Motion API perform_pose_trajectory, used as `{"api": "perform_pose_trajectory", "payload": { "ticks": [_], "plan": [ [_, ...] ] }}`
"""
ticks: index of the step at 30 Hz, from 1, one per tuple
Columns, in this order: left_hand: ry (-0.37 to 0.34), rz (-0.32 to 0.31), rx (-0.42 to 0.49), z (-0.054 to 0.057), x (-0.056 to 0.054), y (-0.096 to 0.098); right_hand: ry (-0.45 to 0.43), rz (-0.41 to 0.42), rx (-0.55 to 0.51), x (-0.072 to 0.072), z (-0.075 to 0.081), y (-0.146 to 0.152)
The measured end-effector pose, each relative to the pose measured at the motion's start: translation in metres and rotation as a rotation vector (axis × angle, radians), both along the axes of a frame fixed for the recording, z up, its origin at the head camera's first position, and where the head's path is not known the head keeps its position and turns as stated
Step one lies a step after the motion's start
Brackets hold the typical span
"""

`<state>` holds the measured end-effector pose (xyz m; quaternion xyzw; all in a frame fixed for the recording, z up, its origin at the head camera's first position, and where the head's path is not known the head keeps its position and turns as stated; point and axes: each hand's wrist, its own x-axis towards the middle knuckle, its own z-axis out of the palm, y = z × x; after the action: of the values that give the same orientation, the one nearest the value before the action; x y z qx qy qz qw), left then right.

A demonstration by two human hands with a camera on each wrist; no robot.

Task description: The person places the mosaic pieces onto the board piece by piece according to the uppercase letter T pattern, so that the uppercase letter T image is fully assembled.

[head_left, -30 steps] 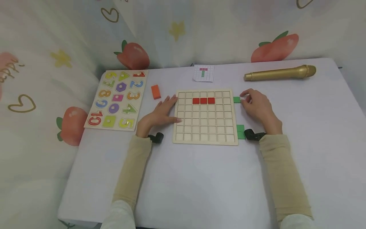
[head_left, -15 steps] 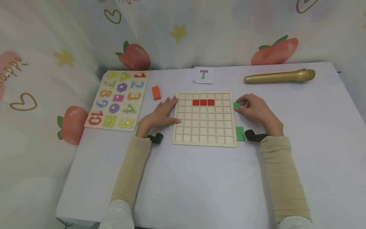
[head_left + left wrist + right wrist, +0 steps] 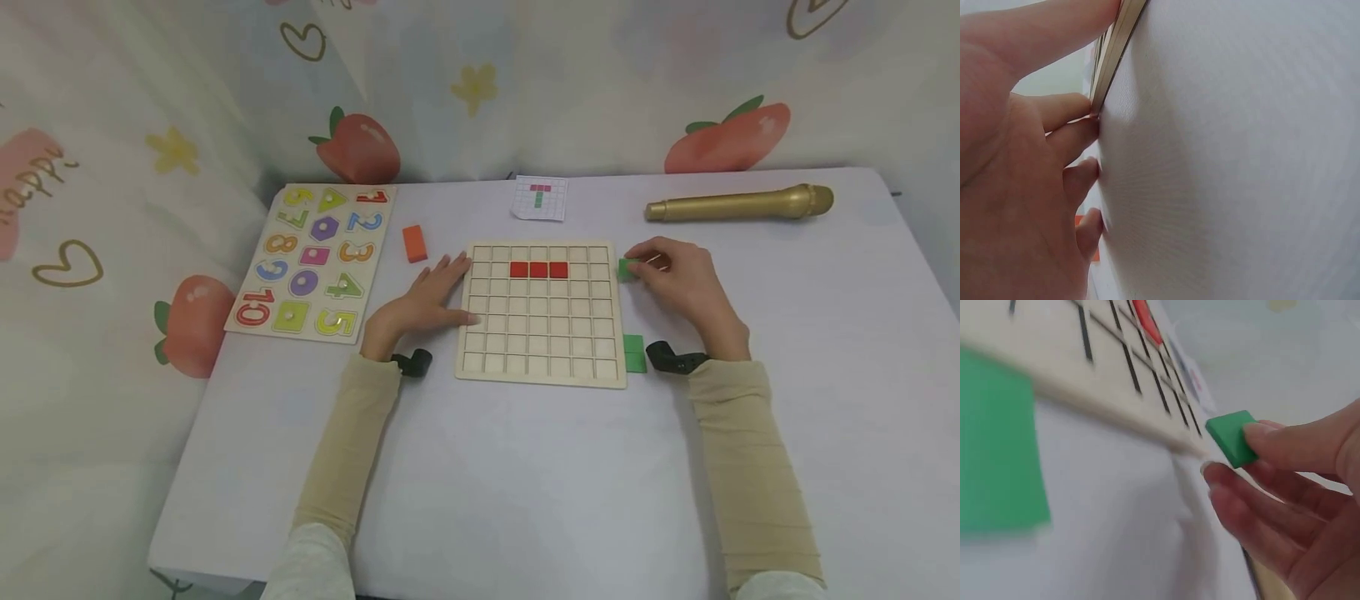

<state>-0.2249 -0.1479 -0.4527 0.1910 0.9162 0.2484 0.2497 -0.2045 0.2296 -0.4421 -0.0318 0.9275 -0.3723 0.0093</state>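
Observation:
A square wooden grid board [image 3: 543, 375] lies mid-table, with three red tiles [image 3: 538, 270] side by side in its second row from the back. My left hand [image 3: 420, 304] rests at the board's left edge, fingers spread, thumb over the rim; the left wrist view shows the fingertips down on the cloth. Off the board's right edge my right hand [image 3: 684, 279] pinches a green tile [image 3: 1232, 437] between thumb and fingers, raised above the cloth in the right wrist view. More green tiles [image 3: 634, 354] lie against the board's lower right edge.
An orange block [image 3: 414, 243] lies behind my left hand. Farther left is a number-and-shape puzzle board [image 3: 348, 289]. A small card [image 3: 551, 208] with a red and green T pattern lies behind the grid board. A gold microphone [image 3: 738, 206] is at the back right.
My right hand has closed its thumb and fingers on the green tile by the board's upper right edge and lifted it. The left hand stays at the board's left edge.

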Motion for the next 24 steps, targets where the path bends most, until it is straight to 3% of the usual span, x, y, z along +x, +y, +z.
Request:
{"api": "perform_pose_trajectory", "payload": {
  "ticks": [6, 9, 16, 24],
  "plan": [
    [-0.004, -0.004, 0.001, 0.001, 0.000, 0.001, -0.036, 0.037, -0.240, 0.000, -0.001, -0.021],
    [-0.003, -0.007, 0.003, 0.001, 0.000, 0.002, -0.070, 0.057, -0.303, 0.001, -0.001, -0.033],
    [0.003, -0.004, -0.014, 0.000, -0.001, 0.003, -0.146, 0.138, -0.276, 0.004, -0.001, -0.055],
    [0.009, -0.008, -0.026, 0.000, -0.001, 0.001, -0.122, 0.215, -0.159, 0.004, -0.010, -0.080]
  ]
}}
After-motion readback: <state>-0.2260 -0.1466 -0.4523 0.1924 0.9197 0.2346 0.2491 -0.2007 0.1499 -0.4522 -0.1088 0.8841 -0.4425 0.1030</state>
